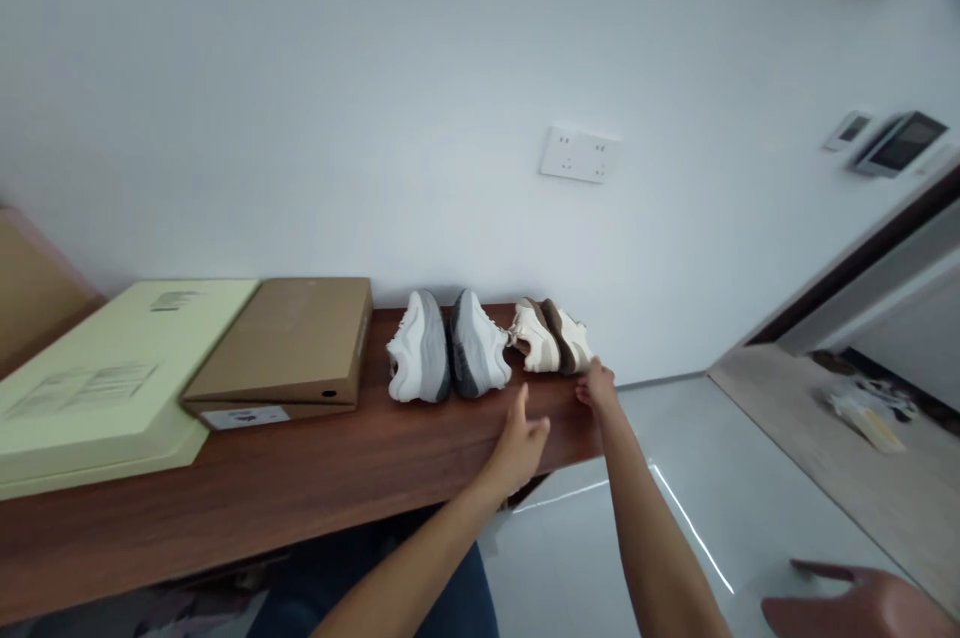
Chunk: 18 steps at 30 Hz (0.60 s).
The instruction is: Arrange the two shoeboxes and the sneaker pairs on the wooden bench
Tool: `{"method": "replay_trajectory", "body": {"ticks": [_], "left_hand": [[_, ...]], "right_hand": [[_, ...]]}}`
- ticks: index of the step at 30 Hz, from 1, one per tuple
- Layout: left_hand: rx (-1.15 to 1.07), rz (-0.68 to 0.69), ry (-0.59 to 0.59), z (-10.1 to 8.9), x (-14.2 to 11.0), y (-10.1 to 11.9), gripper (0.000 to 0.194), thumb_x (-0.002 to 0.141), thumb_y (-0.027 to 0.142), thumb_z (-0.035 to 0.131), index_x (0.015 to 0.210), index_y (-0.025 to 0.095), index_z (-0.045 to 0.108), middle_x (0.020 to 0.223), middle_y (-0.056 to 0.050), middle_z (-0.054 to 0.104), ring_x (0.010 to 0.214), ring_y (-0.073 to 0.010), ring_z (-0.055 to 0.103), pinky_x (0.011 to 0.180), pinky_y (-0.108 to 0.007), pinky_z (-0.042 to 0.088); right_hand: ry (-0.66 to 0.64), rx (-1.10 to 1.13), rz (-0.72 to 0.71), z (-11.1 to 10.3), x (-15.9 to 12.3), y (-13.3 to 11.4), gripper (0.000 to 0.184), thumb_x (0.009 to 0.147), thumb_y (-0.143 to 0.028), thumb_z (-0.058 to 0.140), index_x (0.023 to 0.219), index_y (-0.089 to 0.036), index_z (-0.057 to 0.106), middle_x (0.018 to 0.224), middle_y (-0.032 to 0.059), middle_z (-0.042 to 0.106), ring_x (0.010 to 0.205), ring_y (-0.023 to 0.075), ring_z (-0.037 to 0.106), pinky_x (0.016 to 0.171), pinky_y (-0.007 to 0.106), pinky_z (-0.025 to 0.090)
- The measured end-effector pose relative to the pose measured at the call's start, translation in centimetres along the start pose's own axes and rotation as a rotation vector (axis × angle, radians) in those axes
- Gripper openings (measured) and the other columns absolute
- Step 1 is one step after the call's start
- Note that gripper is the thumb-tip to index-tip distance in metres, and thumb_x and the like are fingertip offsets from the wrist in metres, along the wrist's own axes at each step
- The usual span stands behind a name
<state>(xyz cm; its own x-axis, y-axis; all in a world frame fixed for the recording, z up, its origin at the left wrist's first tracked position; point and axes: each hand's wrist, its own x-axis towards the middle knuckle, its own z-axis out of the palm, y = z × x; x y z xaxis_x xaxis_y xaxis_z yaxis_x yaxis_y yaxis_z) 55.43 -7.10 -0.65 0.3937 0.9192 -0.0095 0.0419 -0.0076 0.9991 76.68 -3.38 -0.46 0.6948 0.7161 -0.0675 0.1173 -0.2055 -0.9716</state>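
Observation:
A pair of cream shoes with brown soles, the left one (535,338) and the right one (576,338), lies sole to sole on its sides at the right end of a brown wooden bench top (420,453). My right hand (598,385) is at the near end of the right cream shoe, its fingers curled against it. My left hand (521,443) hovers over the front of the bench, fingers apart and holding nothing. Left of the cream pair lie a white-grey sneaker (420,348) and its mate (478,346), also on their sides with soles facing.
A brown shoebox (292,338) and a pale yellow box (120,368) lie on the bench to the left. The white wall behind carries a socket plate (579,155). At lower right, a pink stool (862,603) stands on the glossy floor; a doorway (847,318) lies beyond.

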Motion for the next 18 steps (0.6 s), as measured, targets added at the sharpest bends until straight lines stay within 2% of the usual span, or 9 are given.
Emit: {"method": "replay_trajectory", "body": {"ticks": [2,3,4,7,10,12,14,16,18], "left_hand": [[-0.055,-0.008,-0.168,-4.1,-5.1,-0.8,0.069,0.091,0.032,0.053,0.153,0.023,0.025,0.151,-0.021,0.04,0.089,-0.0169,0.067,0.09,-0.038,0.05],[-0.058,-0.016,-0.157,-6.4,-7.4,-1.2,0.067,0.091,0.036,0.053,0.153,0.026,0.027,0.149,-0.019,0.043,0.083,-0.0153,0.066,0.087,-0.037,0.051],[-0.049,-0.026,-0.087,-9.0,-9.5,-1.4,0.065,0.091,0.039,0.053,0.151,0.027,0.031,0.146,-0.018,0.048,0.084,-0.0155,0.066,0.089,-0.038,0.051],[-0.035,-0.083,0.236,-16.5,-14.4,-1.3,0.062,0.087,0.049,0.057,0.143,0.025,0.044,0.13,-0.015,0.061,0.091,-0.0195,0.068,0.093,-0.04,0.049],[-0.044,-0.129,0.576,-22.2,-17.9,-1.1,0.066,0.081,0.056,0.062,0.137,0.022,0.049,0.116,-0.013,0.067,0.093,-0.023,0.069,0.091,-0.041,0.052],[-0.039,-0.133,0.743,-24.5,-19.7,-1.4,0.068,0.079,0.059,0.063,0.133,0.021,0.051,0.112,-0.012,0.068,0.092,-0.0233,0.07,0.09,-0.041,0.054],[-0.018,-0.122,0.826,-25.8,-21.1,-1.9,0.067,0.079,0.061,0.062,0.131,0.02,0.052,0.109,-0.012,0.069,0.093,-0.0233,0.069,0.089,-0.041,0.055],[0.04,-0.093,0.826,-26.5,-21.6,-2.2,0.064,0.082,0.061,0.059,0.13,0.02,0.053,0.11,-0.013,0.068,0.1,-0.0243,0.068,0.091,-0.041,0.054],[0.156,-0.027,0.787,-27.4,-21.1,-1.8,0.059,0.087,0.058,0.053,0.132,0.02,0.052,0.12,-0.016,0.064,0.113,-0.0254,0.063,0.094,-0.042,0.052]], "right_hand": [[0.128,0.098,0.05,-0.4,-3.4,1.7,0.065,0.083,-0.064,0.043,0.13,-0.018,0.042,0.067,-0.0045,0.055,0.048,0.0123,0.053,0.049,0.028,0.05],[0.169,0.16,0.06,-0.5,-5.4,2.7,0.069,0.081,-0.064,0.049,0.134,-0.02,0.04,0.072,-0.004,0.059,0.052,0.0124,0.056,0.052,0.027,0.052],[0.182,0.193,0.053,-0.7,-7.6,3.7,0.071,0.079,-0.065,0.052,0.135,-0.022,0.04,0.077,-0.0033,0.062,0.056,0.0126,0.058,0.055,0.028,0.053],[0.054,0.179,0.003,-0.6,-14.1,6.0,0.073,0.079,-0.064,0.058,0.137,-0.023,0.044,0.088,-0.0003,0.066,0.066,0.0141,0.063,0.063,0.03,0.056],[-0.128,0.086,0.005,0.3,-19.5,6.2,0.066,0.079,-0.062,0.062,0.131,-0.022,0.054,0.089,0.0017,0.069,0.074,0.0167,0.066,0.07,0.031,0.057],[-0.294,0.015,0.004,1.4,-22.2,5.4,0.057,0.08,-0.06,0.063,0.121,-0.021,0.062,0.088,0.0032,0.07,0.079,0.0192,0.067,0.073,0.032,0.057],[-0.455,-0.054,-0.03,3.0,-24.2,4.0,0.048,0.083,-0.058,0.062,0.114,-0.021,0.067,0.089,0.0052,0.072,0.083,0.0216,0.068,0.076,0.033,0.058],[-0.567,-0.105,-0.112,5.2,-25.7,2.1,0.042,0.087,-0.053,0.059,0.111,-0.021,0.068,0.093,0.0073,0.072,0.087,0.0229,0.069,0.078,0.034,0.058],[-0.618,-0.141,-0.252,8.3,-26.8,-0.4,0.036,0.091,-0.048,0.054,0.112,-0.022,0.068,0.099,0.0091,0.072,0.091,0.0233,0.069,0.08,0.036,0.058]]}}
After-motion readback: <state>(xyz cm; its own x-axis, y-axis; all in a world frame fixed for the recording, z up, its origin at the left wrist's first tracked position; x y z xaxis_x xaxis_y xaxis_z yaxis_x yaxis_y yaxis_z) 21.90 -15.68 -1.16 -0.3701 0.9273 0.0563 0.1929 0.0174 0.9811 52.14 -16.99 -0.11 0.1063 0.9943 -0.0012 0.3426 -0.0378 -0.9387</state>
